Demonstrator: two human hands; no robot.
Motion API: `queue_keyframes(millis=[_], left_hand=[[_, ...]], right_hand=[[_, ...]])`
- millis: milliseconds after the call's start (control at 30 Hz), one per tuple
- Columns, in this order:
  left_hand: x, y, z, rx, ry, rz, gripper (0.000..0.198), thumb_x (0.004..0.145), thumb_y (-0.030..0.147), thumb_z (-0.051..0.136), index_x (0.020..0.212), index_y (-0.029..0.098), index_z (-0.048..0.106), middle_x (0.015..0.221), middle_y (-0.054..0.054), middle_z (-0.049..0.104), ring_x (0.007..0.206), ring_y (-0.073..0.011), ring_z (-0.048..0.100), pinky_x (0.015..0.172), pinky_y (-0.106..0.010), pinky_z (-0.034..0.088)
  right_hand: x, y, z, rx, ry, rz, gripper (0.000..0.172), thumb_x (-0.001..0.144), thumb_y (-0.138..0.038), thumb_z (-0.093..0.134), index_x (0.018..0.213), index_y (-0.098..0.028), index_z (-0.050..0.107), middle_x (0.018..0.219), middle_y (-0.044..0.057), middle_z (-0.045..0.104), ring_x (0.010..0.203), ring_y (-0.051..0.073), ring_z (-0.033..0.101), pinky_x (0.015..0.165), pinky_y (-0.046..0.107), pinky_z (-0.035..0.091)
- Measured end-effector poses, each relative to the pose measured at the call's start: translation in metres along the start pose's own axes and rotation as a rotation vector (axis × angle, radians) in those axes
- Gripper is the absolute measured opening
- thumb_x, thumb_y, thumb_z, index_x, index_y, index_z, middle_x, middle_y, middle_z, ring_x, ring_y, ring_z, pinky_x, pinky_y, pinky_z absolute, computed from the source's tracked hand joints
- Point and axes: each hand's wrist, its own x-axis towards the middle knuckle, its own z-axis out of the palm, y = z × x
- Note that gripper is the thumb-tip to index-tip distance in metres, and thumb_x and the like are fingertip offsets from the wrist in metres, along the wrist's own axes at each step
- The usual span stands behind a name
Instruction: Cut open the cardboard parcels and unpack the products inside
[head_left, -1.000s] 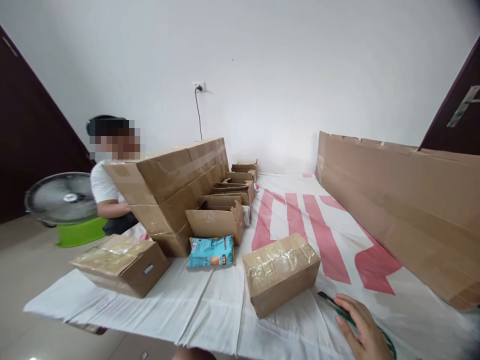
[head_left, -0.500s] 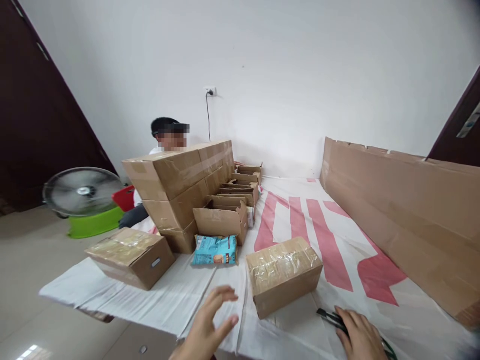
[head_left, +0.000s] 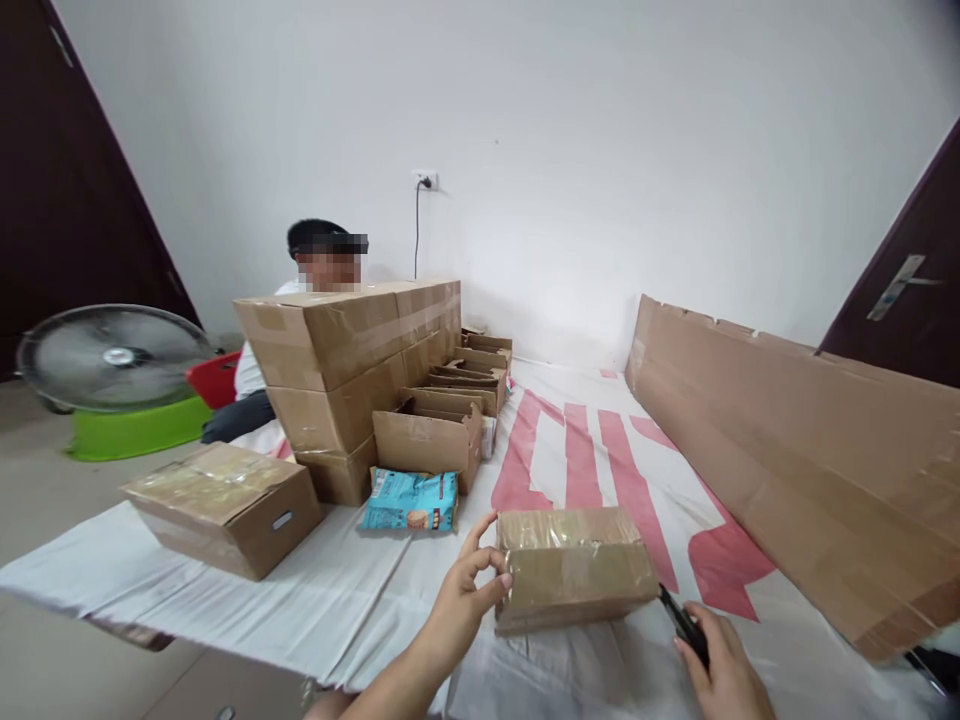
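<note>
A taped cardboard box (head_left: 574, 575) lies on the cloth-covered table in front of me, its long side facing me. My left hand (head_left: 474, 585) grips its left end, with the thumb on the near side and the fingers at the edge. In my right hand (head_left: 721, 662) is a black box cutter (head_left: 686, 628), held just off the box's right end with its tip pointing at the box's corner. Beyond my left hand lies a blue snack packet (head_left: 412, 500), in front of an open cardboard box (head_left: 427, 440).
Stacked sealed cartons (head_left: 352, 340) stand at the left, beside a row of open boxes. Another taped box (head_left: 225, 505) sits near the left table edge. A tall cardboard sheet (head_left: 787, 450) borders the right side. A person (head_left: 259, 350) sits behind the stack, near a fan (head_left: 116, 357).
My left hand has reached the box and taken hold of its left end. The box has turned to lie more squarely before me. My right hand has raised the box cutter beside it.
</note>
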Motion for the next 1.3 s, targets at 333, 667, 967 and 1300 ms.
queue_keyframes(millis=[333, 667, 967, 1300], left_hand=[[-0.029, -0.023, -0.013, 0.068, 0.19, 0.073, 0.032, 0.075, 0.055, 0.066, 0.07, 0.023, 0.061, 0.146, -0.012, 0.045, 0.138, -0.0372, 0.035, 0.114, -0.054, 0.024], [-0.035, -0.022, -0.013, -0.005, 0.127, 0.077, 0.028, 0.076, 0.049, 0.07, 0.08, 0.022, 0.067, 0.149, -0.013, 0.041, 0.139, -0.0378, 0.033, 0.114, -0.056, 0.023], [-0.034, -0.032, -0.015, 0.128, 0.166, 0.185, 0.025, 0.083, 0.049, 0.061, 0.082, 0.024, 0.064, 0.143, -0.014, 0.046, 0.136, -0.0363, 0.036, 0.113, -0.055, 0.024], [-0.033, -0.037, -0.01, 0.463, 0.194, 0.335, 0.021, 0.089, 0.037, 0.048, 0.08, 0.022, 0.058, 0.129, -0.014, 0.056, 0.123, -0.0322, 0.05, 0.102, -0.056, 0.041]], right_hand=[[0.062, -0.079, -0.057, 0.069, -0.094, -0.223, 0.041, 0.091, -0.048, 0.047, 0.126, -0.029, 0.056, 0.118, 0.007, 0.069, 0.105, 0.026, 0.066, 0.085, 0.037, 0.055], [0.114, -0.23, -0.041, -0.26, -0.532, -0.777, 0.048, 0.088, -0.011, 0.052, 0.131, -0.032, 0.054, 0.094, 0.004, 0.065, 0.079, 0.019, 0.062, 0.071, 0.031, 0.047], [0.134, -0.272, -0.025, -0.447, -0.712, -1.079, 0.041, 0.087, -0.021, 0.061, 0.125, -0.033, 0.059, 0.085, 0.003, 0.067, 0.071, 0.018, 0.06, 0.059, 0.027, 0.036], [0.125, -0.229, -0.057, -0.529, -0.726, -1.095, 0.041, 0.088, -0.012, 0.05, 0.126, -0.028, 0.056, 0.087, 0.005, 0.066, 0.075, 0.021, 0.061, 0.061, 0.031, 0.037]])
